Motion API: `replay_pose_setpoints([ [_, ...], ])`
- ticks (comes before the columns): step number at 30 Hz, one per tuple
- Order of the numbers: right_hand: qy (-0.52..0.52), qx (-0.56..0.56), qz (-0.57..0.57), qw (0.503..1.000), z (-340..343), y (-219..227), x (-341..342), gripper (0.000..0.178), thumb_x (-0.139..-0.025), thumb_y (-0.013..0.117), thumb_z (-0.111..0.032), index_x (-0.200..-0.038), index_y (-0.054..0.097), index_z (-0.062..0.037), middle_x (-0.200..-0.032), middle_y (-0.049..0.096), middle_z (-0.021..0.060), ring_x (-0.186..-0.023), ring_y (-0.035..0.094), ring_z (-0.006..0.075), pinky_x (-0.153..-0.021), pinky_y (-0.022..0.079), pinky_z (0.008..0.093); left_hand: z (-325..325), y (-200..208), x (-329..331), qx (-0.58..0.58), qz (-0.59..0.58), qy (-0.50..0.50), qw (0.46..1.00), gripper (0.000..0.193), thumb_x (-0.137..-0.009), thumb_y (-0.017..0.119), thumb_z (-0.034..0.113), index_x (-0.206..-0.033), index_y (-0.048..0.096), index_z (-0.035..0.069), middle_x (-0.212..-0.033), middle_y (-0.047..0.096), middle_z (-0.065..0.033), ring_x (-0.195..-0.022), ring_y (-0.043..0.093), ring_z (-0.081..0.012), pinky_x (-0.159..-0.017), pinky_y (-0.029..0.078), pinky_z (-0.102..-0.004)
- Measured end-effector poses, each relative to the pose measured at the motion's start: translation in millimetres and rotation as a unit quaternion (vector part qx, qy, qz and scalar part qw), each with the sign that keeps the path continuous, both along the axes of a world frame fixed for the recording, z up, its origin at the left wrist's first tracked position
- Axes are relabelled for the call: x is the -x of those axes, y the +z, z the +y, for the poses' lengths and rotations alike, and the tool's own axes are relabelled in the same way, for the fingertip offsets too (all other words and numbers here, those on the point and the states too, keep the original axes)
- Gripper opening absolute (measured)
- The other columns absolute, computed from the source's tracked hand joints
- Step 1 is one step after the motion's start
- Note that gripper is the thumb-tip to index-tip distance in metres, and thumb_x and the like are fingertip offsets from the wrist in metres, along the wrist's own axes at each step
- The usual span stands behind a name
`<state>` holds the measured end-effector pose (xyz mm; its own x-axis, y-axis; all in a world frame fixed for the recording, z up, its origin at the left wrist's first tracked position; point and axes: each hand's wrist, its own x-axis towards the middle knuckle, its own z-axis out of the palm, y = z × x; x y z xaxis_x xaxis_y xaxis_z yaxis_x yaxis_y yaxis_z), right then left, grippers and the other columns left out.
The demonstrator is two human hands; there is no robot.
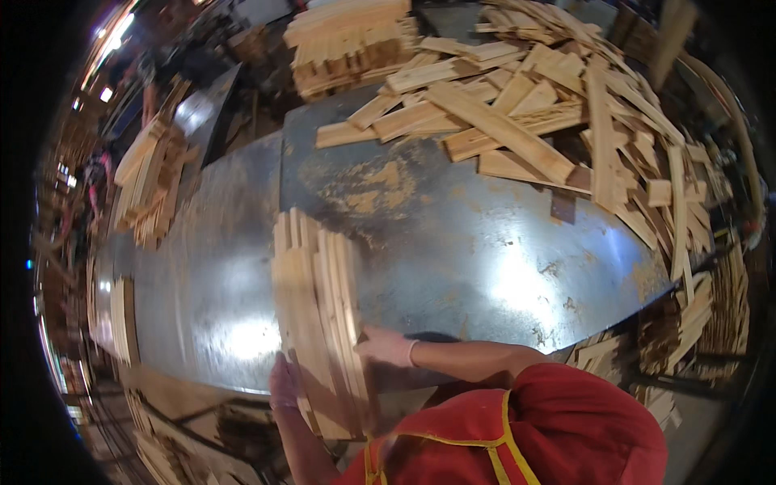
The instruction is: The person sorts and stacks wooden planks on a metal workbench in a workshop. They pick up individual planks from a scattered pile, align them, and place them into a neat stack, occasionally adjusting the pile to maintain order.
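Observation:
A bundle of wooden boards (319,323), several pieces side by side, lies lengthwise from the metal table's front edge toward its middle. Its far ends are uneven. My left hand (284,381), in a pale glove, presses against the bundle's left side near the close end. On the opposite side my right hand (386,346), gloved too, grips the boards' right edge. Both hands are closed around the bundle, squeezing it between them. The fingertips are partly hidden and slightly blurred.
A shiny metal table (436,267) carries sawdust (372,187). A loose heap of boards (517,113) covers its far right. Stacked boards (352,44) stand behind it; another stack (152,182) sits at the left, with a smaller one (124,319) nearer.

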<state>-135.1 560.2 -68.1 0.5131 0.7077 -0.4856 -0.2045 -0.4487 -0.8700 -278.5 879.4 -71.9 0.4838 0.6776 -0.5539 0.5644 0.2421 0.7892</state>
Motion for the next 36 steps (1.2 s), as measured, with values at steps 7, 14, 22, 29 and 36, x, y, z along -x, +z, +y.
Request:
replay_pose_setpoints([
  [7, 0.027, -0.081, -0.005, 0.996, -30.9, 22.1, -40.1, 0.087, -0.086, 0.074, -0.038, -0.157, 0.043, 0.0019, -0.139, 0.063, 0.0299, -0.126, 0.064, 0.0393, -0.105, 0.05, 0.0443, 0.6, 18.9, 4.6, -0.074, 0.027, -0.086, 0.993, 0.039, -0.107, 0.062, 0.043, -0.109, 0.066, 0.004, -0.102, 0.064, -0.0068, -0.092, 0.061, -0.0181, -0.078, 0.05, -0.0327],
  [14, -0.312, 0.306, -0.484, 0.758, -310.5, 113.2, -308.1, 0.051, -0.078, 0.076, -0.034, -0.115, 0.069, 0.0001, -0.113, 0.074, 0.0242, -0.112, 0.07, 0.0415, -0.099, 0.054, 0.0501, -98.4, 42.0, -43.1, -0.315, -0.072, -0.105, 0.941, 0.058, -0.106, 0.065, 0.017, -0.156, 0.047, -0.005, -0.158, 0.053, -0.0221, -0.142, 0.054, -0.0314, -0.119, 0.044, -0.0397],
  [22, -0.088, 0.207, -0.287, 0.931, -374.4, 129.9, -240.2, 0.09, -0.086, 0.075, -0.034, -0.164, 0.032, -0.0158, -0.126, 0.068, 0.0292, -0.12, 0.066, 0.0447, -0.103, 0.054, 0.0504, -379.4, 72.6, -201.9, -0.288, 0.09, -0.42, 0.856, 0.081, -0.09, 0.08, 0.026, -0.157, 0.044, -0.002, -0.161, 0.044, -0.0275, -0.147, 0.047, -0.0425, -0.12, 0.041, -0.0485],
  [29, -0.404, 0.495, -0.558, 0.529, -529.5, 100.4, -307.7, 0.091, -0.075, 0.081, -0.043, -0.153, 0.05, -0.0061, -0.154, 0.049, 0.027, -0.143, 0.05, 0.0412, -0.115, 0.046, 0.0461, -491.4, 42.0, -318.2, -0.436, -0.025, -0.449, 0.78, 0.097, -0.075, 0.089, 0.038, -0.153, 0.044, 0.001, -0.145, 0.055, -0.025, -0.131, 0.055, -0.0463, -0.11, 0.048, -0.0513],
  [36, -0.539, 0.146, -0.382, 0.736, -511.9, 68.7, -271.4, 0.092, -0.085, 0.077, -0.023, -0.163, 0.035, -0.0001, -0.163, 0.04, 0.0253, -0.144, 0.048, 0.0351, -0.116, 0.043, 0.0406, -460.0, 26.3, -319.1, -0.176, 0.017, -0.48, 0.859, 0.087, -0.082, 0.082, 0.032, -0.155, 0.045, 0.001, -0.126, 0.067, -0.0168, -0.111, 0.068, -0.0317, -0.095, 0.056, -0.0436],
])
